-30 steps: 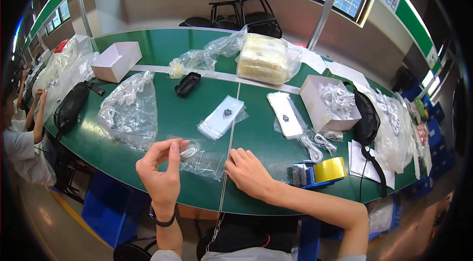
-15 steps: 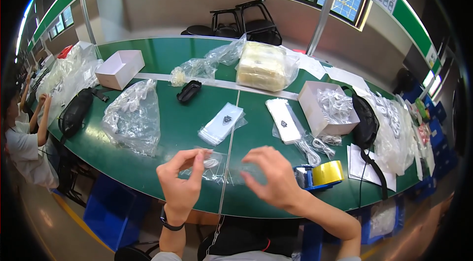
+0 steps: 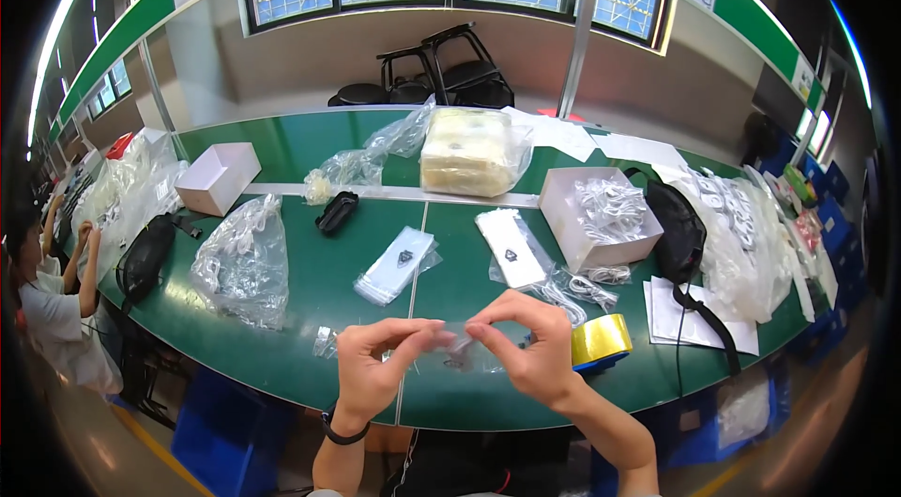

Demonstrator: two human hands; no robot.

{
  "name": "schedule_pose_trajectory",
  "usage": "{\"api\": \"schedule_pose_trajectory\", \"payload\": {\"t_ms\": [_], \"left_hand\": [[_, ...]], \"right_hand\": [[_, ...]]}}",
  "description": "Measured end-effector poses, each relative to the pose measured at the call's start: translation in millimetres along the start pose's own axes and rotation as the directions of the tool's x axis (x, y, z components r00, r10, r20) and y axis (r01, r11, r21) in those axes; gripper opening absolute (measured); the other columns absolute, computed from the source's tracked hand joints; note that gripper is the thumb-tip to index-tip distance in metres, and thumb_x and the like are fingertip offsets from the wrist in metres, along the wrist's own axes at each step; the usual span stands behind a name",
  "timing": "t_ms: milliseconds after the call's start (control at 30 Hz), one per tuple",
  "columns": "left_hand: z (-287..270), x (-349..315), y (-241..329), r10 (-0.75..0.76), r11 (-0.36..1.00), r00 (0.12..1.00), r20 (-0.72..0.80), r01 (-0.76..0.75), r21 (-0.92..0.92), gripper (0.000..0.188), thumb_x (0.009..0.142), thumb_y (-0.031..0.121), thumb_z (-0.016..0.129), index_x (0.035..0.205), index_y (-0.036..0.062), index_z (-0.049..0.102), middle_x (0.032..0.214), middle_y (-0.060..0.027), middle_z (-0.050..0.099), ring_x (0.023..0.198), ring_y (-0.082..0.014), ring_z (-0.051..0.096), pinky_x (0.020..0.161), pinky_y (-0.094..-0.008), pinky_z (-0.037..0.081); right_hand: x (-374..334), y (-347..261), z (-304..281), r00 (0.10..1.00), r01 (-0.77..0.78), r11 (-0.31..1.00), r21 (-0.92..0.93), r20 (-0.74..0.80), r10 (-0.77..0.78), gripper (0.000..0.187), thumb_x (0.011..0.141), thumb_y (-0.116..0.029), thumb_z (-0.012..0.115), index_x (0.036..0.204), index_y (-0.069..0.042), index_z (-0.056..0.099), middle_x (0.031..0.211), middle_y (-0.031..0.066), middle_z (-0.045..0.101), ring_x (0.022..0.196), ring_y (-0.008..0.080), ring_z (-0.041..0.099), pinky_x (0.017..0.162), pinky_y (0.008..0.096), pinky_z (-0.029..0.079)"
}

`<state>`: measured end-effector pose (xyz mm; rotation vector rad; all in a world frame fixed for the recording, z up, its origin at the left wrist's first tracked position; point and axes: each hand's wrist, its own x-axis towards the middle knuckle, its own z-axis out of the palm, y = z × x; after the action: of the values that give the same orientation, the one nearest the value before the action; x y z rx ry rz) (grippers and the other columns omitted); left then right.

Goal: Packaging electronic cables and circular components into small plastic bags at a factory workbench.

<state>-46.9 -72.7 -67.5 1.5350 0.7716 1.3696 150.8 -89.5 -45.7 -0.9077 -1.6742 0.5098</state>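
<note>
Near the table's front edge, my left hand (image 3: 372, 367) and my right hand (image 3: 537, 352) face each other, thumbs and forefingers pinched. Between them is a small clear plastic bag (image 3: 456, 349), gripped at both sides; motion blur hides what is inside. Beside my left hand lies a small clear packet (image 3: 325, 341). Just beyond my hands is a stack of flat clear bags (image 3: 398, 262) with a dark mark on top. To its right sits a stack of white bagged pieces (image 3: 510, 247), with coiled white cables (image 3: 589, 290) next to it. A yellow tape roll (image 3: 601, 337) stands right of my right hand.
A white box of bagged cables (image 3: 610, 248) and a black pouch (image 3: 674, 232) are on the right. Left lie a large clear bag (image 3: 242, 262), a white box (image 3: 218, 180) and a black case (image 3: 337, 213). A wrapped block (image 3: 469, 154) stands behind. Another person (image 3: 61, 309) works far left.
My right hand has come in to the left and pinched the clear bag that my left hand held. Both hands now meet over the front edge. The view has tilted up somewhat.
</note>
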Motion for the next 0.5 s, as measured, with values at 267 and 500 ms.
{"api": "schedule_pose_trajectory", "payload": {"t_ms": [267, 500], "left_hand": [[12.9, 3.4, -11.4, -0.011, 0.998, 0.996, 0.090, 0.017, -0.059, 0.013, 0.086, -0.003, 0.071, 0.099, -0.0053, 0.073, 0.089, -0.0146, 0.076, 0.084, -0.0178, 0.074, 0.075, -0.0266, 0.059], [28.5, 5.8, -8.5, 0.047, 0.998, 0.998, 0.036, -0.048, 0.045, 0.014, 0.085, -0.005, 0.070, 0.099, -0.0048, 0.073, 0.086, -0.0128, 0.075, 0.080, -0.0164, 0.074, 0.073, -0.0251, 0.058]], "right_hand": [[-7.3, -1.2, -23.8, 1.000, 0.005, 1.000, 0.007, -0.024, -0.005, 0.009, 0.081, 0.001, 0.074, 0.090, 0.001, 0.072, 0.082, 0.0122, 0.071, 0.074, 0.0202, 0.069, 0.068, 0.0278, 0.052], [-16.6, 12.2, -37.8, 0.999, -0.028, 1.000, 0.012, 0.040, 0.027, 0.019, 0.083, 0.004, 0.070, 0.102, 0.000, 0.071, 0.091, 0.0134, 0.072, 0.083, 0.0233, 0.072, 0.073, 0.0302, 0.055]]}}
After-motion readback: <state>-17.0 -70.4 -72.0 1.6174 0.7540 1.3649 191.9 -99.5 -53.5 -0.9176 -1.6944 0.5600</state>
